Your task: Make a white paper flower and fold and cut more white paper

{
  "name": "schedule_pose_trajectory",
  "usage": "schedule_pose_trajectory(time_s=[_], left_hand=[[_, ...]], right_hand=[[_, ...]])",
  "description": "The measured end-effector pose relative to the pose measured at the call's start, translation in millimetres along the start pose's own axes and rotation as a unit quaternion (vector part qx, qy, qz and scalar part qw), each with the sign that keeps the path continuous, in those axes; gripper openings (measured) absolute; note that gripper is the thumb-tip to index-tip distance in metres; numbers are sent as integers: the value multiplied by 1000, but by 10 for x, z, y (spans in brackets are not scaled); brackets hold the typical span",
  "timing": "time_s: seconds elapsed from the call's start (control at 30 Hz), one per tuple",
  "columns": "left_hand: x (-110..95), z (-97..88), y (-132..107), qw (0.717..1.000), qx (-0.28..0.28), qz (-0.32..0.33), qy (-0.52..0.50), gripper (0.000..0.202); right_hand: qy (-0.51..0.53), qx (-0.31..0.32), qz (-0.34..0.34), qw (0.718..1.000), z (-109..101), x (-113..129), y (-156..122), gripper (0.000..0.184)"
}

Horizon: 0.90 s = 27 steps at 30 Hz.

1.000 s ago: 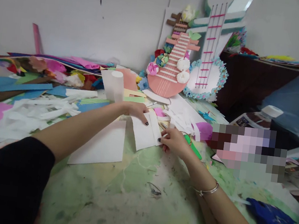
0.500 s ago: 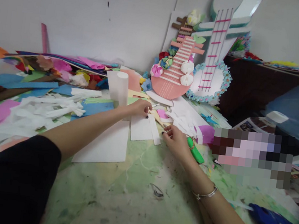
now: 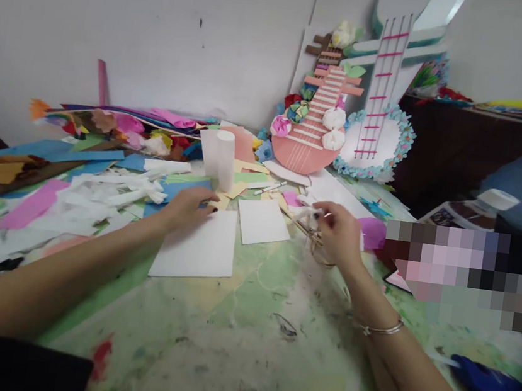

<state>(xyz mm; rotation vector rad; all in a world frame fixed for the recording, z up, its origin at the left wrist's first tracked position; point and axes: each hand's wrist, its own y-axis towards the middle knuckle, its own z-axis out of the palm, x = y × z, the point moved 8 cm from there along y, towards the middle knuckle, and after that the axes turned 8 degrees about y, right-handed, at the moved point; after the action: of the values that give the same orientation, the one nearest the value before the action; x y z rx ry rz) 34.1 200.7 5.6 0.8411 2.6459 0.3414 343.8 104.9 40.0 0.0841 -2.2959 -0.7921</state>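
Observation:
My left hand [image 3: 191, 209] is open, fingers stretched out at the upper left edge of a larger white paper sheet [image 3: 200, 248]. A smaller white paper piece [image 3: 263, 222] lies flat to the right of that sheet. My right hand [image 3: 339, 234] is closed, thumb and fingertips together at a crumpled white paper strip [image 3: 305, 215]. Gold-coloured scissors [image 3: 306, 231] are just below its fingers, their loops partly behind the hand. Whether the fingers also touch the scissors is hidden. Behind the larger sheet stands a rolled white paper tube [image 3: 225, 159].
White paper strips [image 3: 113, 193] and coloured paper scraps are heaped at the left. Paper-craft stringed instruments, one pink [image 3: 308, 144] and one white and teal [image 3: 375, 136], lean on the back wall. A capped bottle [image 3: 472, 215] and a blue item [image 3: 485, 385] are at the right.
My left hand has moved left, away from the smaller paper; the narrow strip beside that paper is gone from there. My right hand has risen and moved right.

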Motion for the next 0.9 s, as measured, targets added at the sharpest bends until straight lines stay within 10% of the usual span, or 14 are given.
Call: schedule_pose_trajectory(time_s=[0.13,0.33,0.57,0.77,0.9], left_hand=[[-47,-135,-479,998,-11,52,25,31],[-652,-246,-1069,977,36,211,13,33],[-707,-235,-1238,966,-1,254,51,21],[-727,-260,-1330,955,6,278,106,26],[-734,-257,-1356,950,-1,284,127,27]], right_hand=[[-54,-108,9,993,-388,-270,87,35],[-54,-244,-54,967,-659,-312,1,36],[-158,-109,9,981,-199,-465,8,44],[-192,-66,-112,973,56,287,-201,50],[-14,134,-212,968,524,801,-498,39]])
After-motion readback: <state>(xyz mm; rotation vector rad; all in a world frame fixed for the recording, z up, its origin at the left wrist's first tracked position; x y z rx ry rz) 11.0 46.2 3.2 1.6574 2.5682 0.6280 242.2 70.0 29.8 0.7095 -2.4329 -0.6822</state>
